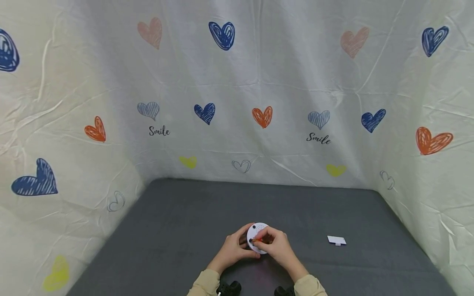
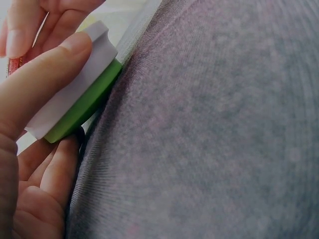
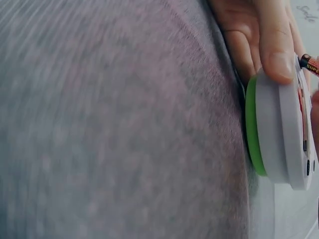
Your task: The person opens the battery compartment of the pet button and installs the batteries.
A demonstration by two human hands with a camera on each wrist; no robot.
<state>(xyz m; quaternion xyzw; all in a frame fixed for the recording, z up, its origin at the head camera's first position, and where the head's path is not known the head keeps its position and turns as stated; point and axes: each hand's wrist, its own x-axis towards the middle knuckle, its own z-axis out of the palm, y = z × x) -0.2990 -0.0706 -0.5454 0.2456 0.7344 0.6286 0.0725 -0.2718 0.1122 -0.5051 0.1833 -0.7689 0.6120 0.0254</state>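
Note:
My left hand (image 1: 233, 249) grips a round white device (image 1: 251, 231) by its edge, thumb on the near side and fingers beneath. Seen from the side in the left wrist view, the device has a green base (image 2: 82, 107). Its back faces up, and the right wrist view shows an open battery compartment with something red in it. Between thumb and fingers, my right hand (image 1: 279, 247) pinches a small battery (image 3: 310, 64), dark at one end with red and yellow print. The battery is tilted, with its dark end at the compartment's edge. My fingers hide part of the compartment.
A small white cover (image 1: 336, 240) with a tab lies on the dark grey tabletop (image 1: 185, 218), to the right of my hands. White curtains (image 1: 289, 61) printed with hearts enclose the table at the back and both sides.

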